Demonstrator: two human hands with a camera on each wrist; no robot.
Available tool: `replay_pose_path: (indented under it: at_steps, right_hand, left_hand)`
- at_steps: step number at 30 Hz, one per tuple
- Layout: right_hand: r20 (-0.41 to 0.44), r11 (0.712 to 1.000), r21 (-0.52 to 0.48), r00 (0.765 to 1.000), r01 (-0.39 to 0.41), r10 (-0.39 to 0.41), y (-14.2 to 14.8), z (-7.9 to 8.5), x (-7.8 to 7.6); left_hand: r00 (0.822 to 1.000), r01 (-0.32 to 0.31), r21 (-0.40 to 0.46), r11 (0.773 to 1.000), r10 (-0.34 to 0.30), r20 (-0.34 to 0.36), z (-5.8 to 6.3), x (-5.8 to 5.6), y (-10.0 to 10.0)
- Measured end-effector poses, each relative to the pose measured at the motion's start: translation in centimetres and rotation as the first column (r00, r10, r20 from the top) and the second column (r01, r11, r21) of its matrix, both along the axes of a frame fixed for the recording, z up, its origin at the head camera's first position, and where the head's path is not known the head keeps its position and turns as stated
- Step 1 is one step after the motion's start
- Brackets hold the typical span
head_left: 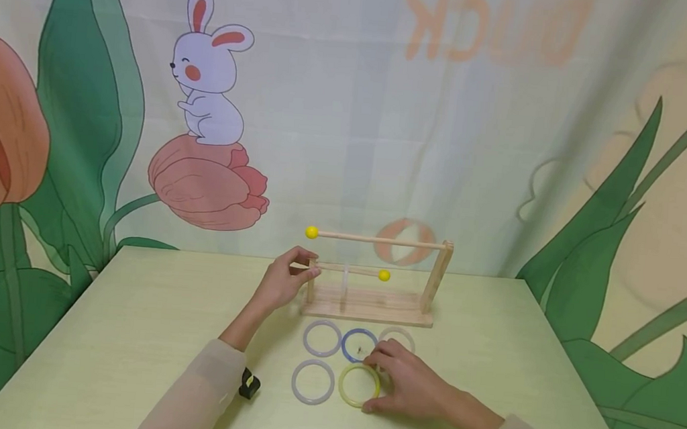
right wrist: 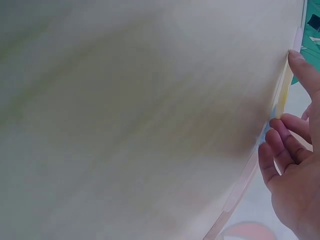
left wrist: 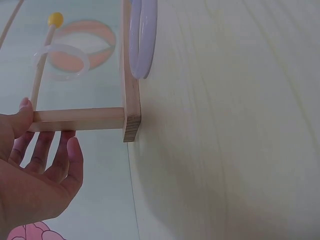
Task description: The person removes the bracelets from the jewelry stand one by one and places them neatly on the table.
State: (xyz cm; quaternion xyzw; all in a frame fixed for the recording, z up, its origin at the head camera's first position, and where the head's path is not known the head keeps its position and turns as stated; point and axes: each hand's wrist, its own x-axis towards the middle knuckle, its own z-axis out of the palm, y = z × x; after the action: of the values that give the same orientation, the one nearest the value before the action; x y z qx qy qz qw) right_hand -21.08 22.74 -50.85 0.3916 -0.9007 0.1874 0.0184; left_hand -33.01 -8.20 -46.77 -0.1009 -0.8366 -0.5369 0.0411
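A wooden stand (head_left: 366,310) has a short and a tall post, each with a rod tipped by a yellow ball. My left hand (head_left: 280,280) grips the top of the short post, thumb on one side and fingers on the other (left wrist: 45,172). Around the short rod hangs a pale clear ring (head_left: 345,289). In front of the stand, my right hand (head_left: 411,387) pinches a yellow ring (head_left: 341,393) across its rim, thumb at the near edge and fingers at the far edge. The ring lies flat on the table, or nearly so.
A blue ring (head_left: 344,344) lies just beyond the yellow one. A pale ring (head_left: 412,342) sits partly behind my right hand. Two lilac-grey rings, one farther (head_left: 305,338) and one nearer (head_left: 294,380), lie at the left. A small black object (head_left: 249,384) shows beside my left sleeve.
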Motion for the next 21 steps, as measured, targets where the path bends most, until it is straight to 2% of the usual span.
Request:
replay_pose_path:
  at_steps: [9, 14, 21]
  right_hand:
    - [0.025, 1.000, 0.000, 1.000, 0.004, -0.004, 0.0, 0.1, 0.1]
    - [0.012, 1.000, -0.002, 1.000, -0.005, 0.005, -0.1, 0.3, 0.1]
    - [-0.023, 0.999, -0.051, 1.000, -0.005, 0.004, -0.5, 2.0, -0.3]
  left_hand:
    - [1.000, -0.005, 0.002, 1.000, 0.005, 0.005, 0.1, 0.1, 0.0]
    - [1.000, -0.005, 0.005, 1.000, 0.005, 0.008, 0.0, 0.1, 0.0]
    - [1.000, 0.001, 0.002, 1.000, -0.001, 0.003, 0.0, 0.0, 0.0]
